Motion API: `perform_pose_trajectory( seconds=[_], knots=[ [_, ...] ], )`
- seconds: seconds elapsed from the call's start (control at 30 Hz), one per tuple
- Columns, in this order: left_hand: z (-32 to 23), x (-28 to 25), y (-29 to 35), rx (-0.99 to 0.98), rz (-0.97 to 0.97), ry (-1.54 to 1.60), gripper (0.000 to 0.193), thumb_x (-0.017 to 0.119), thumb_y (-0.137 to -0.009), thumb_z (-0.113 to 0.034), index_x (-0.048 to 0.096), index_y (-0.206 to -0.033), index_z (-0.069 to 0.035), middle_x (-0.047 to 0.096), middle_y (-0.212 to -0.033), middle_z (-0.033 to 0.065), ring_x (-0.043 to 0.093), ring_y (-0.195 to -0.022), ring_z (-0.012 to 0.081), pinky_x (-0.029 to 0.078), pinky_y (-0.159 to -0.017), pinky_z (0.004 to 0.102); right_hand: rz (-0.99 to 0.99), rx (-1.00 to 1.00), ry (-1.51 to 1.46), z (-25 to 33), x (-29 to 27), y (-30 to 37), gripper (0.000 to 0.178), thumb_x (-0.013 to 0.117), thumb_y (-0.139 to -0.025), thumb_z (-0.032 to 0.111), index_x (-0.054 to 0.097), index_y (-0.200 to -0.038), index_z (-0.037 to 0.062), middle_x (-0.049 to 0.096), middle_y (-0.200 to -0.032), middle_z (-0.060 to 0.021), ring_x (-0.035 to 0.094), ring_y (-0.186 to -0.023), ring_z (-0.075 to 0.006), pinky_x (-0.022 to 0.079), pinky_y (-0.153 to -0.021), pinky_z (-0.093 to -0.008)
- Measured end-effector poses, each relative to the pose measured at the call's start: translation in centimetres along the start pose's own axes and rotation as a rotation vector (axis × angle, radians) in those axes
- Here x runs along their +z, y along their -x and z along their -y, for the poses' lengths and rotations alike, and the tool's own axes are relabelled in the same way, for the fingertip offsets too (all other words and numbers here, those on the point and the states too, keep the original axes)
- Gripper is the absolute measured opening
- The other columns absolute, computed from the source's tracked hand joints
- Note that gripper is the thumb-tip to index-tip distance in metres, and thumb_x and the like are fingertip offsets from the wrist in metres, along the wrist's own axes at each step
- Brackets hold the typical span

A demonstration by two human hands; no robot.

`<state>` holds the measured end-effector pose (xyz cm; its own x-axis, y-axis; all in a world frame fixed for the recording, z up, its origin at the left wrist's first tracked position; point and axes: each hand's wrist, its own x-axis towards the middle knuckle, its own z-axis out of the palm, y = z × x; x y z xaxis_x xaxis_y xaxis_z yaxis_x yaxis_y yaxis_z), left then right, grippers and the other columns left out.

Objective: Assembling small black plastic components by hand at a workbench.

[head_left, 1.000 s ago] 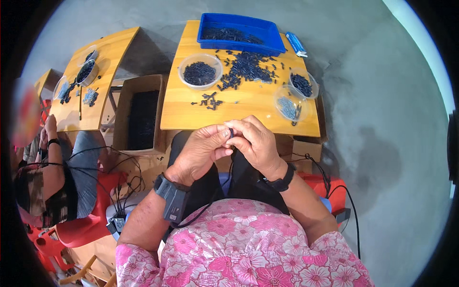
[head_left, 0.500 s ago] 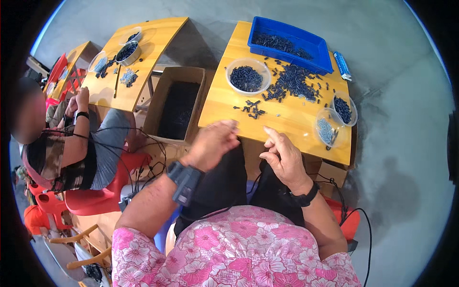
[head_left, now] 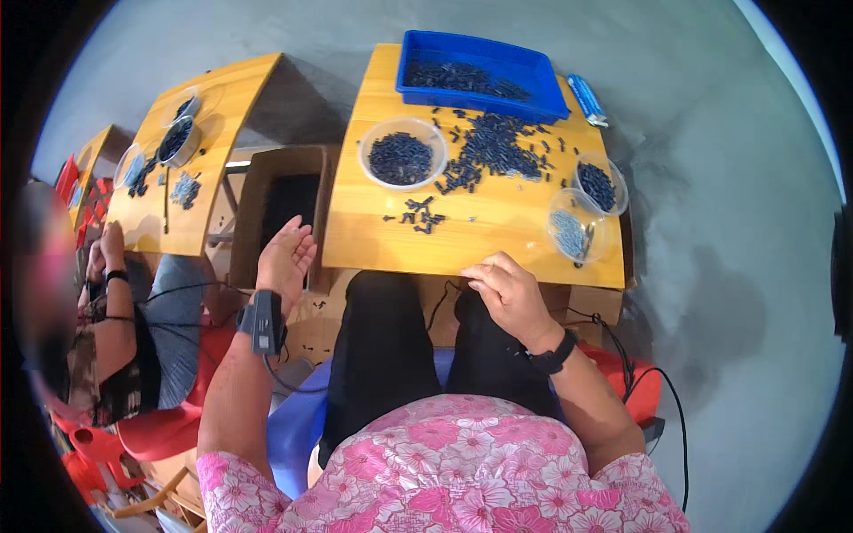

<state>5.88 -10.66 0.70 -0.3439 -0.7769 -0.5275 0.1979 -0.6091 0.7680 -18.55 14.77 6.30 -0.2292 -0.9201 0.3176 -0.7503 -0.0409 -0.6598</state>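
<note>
My left hand (head_left: 287, 259) is left of the table, above the near part of a cardboard box (head_left: 243, 218) with dark contents. Its fingers are stretched out and I see nothing in them. At the table's front edge, my right hand (head_left: 508, 291) has its fingers bent and thumb and fingertips together; whatever they may hold is hidden. Beyond it a few small black parts (head_left: 420, 216) lie loose on the wooden tabletop (head_left: 373, 242). A clear round tub (head_left: 402, 154) of black parts stands behind them, beside a larger loose pile (head_left: 498, 147).
A blue tray (head_left: 484, 75) with more black parts stands at the back, a blue-and-white packet (head_left: 586, 99) beside it. Two clear tubs, one with black parts (head_left: 598, 185), one with small grey-blue pieces (head_left: 570, 233), sit at the right. Another person (head_left: 107, 329) sits left at a second table (head_left: 235, 93).
My left hand has swung left, from the table's front edge to over the cardboard box. My right hand's fingers have drawn together near the edge. The view has shifted to the right.
</note>
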Motion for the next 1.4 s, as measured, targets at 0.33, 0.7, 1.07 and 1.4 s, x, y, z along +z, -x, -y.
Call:
perform_pose_trajectory(
  seconds=[0.33,0.7,1.07,1.4],
  knots=[
    [2.8,8.2,6.6,-0.106,0.436,-0.385,0.017,0.058,-0.093,-0.010,0.065,-0.108,-0.008,0.063,-0.088,-0.0013,0.058,-0.077,0.0063,0.052,-0.072,0.0221,-0.143,0.214,0.161,-4.9,-0.2,-0.9,0.015,0.061,-0.079,0.004,0.066,-0.094,0.0053,0.063,-0.090,-0.0128,0.062,-0.081,-0.0316,0.051,-0.071,-0.0393],
    [7.6,6.7,5.6,0.032,0.725,-0.669,0.018,0.061,-0.089,-0.001,0.065,-0.106,-0.003,0.066,-0.093,0.0018,0.060,-0.086,0.0076,0.051,-0.076,0.0231,-0.251,0.227,0.063,-10.6,2.4,-6.9,0.019,0.060,-0.080,-0.001,0.065,-0.098,0.0036,0.062,-0.089,-0.0137,0.062,-0.079,-0.0274,0.049,-0.070,-0.0345],
    [7.8,6.5,5.4,0.036,0.710,-0.605,0.019,0.058,-0.089,0.002,0.064,-0.106,-0.003,0.064,-0.093,0.0014,0.059,-0.085,0.0072,0.051,-0.075,0.0227,-0.116,0.341,0.223,-11.7,3.5,-10.2,0.021,0.067,-0.079,0.013,0.066,-0.100,0.0078,0.061,-0.094,-0.0123,0.062,-0.084,-0.0320,0.050,-0.074,-0.0402],
    [7.9,6.6,5.5,0.061,0.702,-0.599,0.018,0.058,-0.090,0.002,0.065,-0.105,-0.004,0.064,-0.090,0.0007,0.058,-0.080,0.0063,0.051,-0.072,0.0218,-0.049,0.335,0.247,-12.1,3.4,-10.3,0.018,0.066,-0.080,0.008,0.062,-0.096,0.0057,0.059,-0.096,-0.0147,0.061,-0.087,-0.0347,0.050,-0.076,-0.0422]
  ],
)
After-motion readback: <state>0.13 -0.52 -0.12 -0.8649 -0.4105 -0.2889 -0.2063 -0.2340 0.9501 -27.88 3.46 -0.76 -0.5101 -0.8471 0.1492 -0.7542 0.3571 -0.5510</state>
